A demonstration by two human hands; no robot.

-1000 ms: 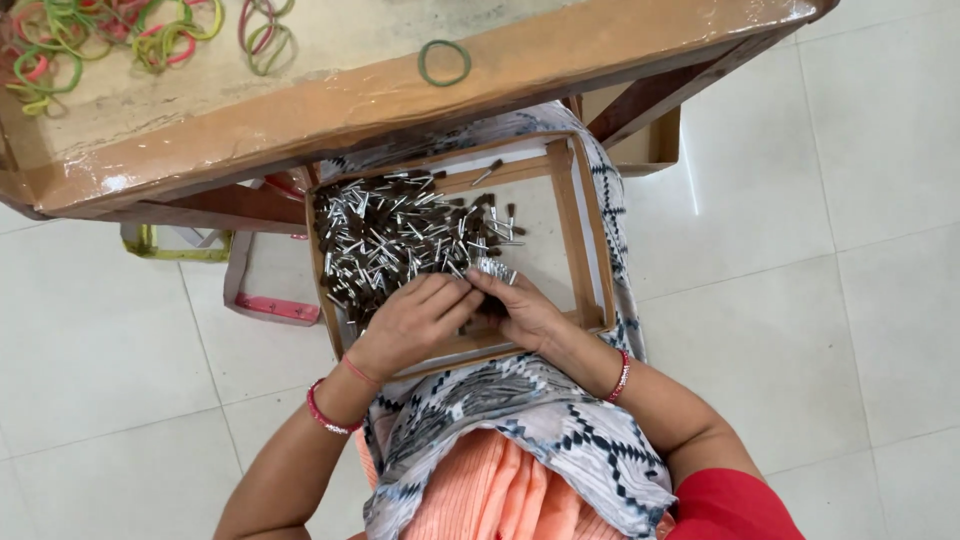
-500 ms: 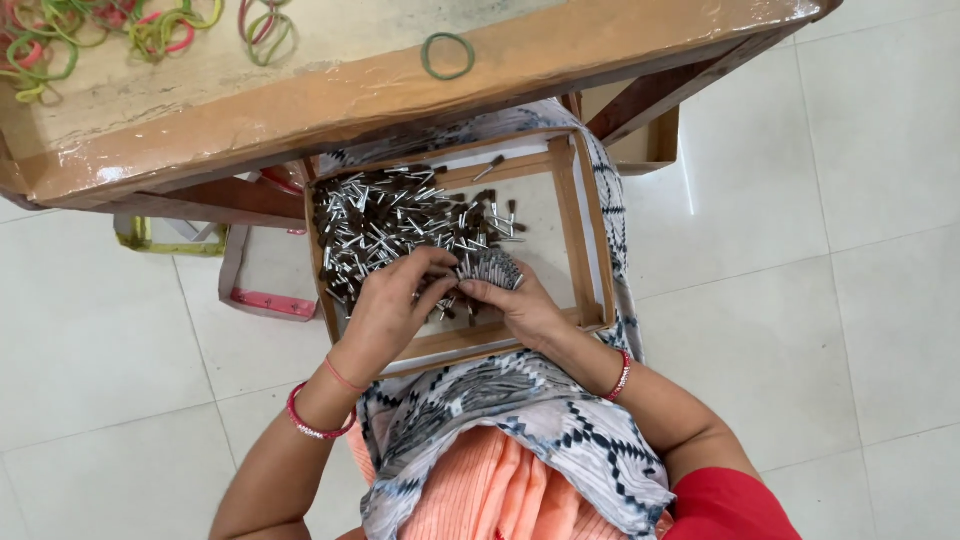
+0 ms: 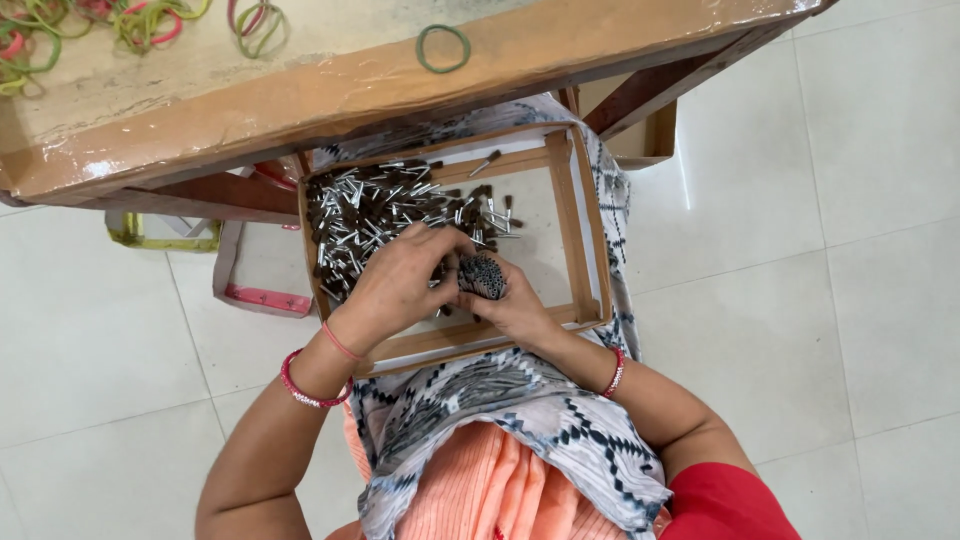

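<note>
Head view, looking straight down on a seated person with a shallow wooden tray (image 3: 585,250) resting on the lap, just below the near edge of a wooden counter (image 3: 300,85). The right hand (image 3: 515,305) is closed around a tight bundle of small dark-tipped metal pins (image 3: 482,275), held upright with the dark ends facing the camera. The left hand (image 3: 395,285) lies over the near edge of the loose heap, fingers (image 3: 440,245) curled and touching the bundle's side; whether they pinch a pin cannot be told, since the fingertips are hidden.

The step in hand appears to be gathering loose pins into the bundle. Done well, it calls for a firm ring of the right-hand fingers so no pin slips out, with the tips kept level; the left hand should feed only a few at a time, all turned the same way, and work low over the tray so that dropped pieces fall back inside.

Containers: the tray holds a loose pile of pins (image 3: 390,210) massed in its far left corner and spreading toward the middle; its right half is mostly bare board. Its frame lies on a patterned cloth (image 3: 520,400) spread over the lap.

On the counter, coloured rubber bands (image 3: 150,20) lie tangled toward the far left corner, and one green band (image 3: 443,48) sits alone near the front edge. A second small tray with a pink rim (image 3: 250,295) lies on the floor at left.
</note>
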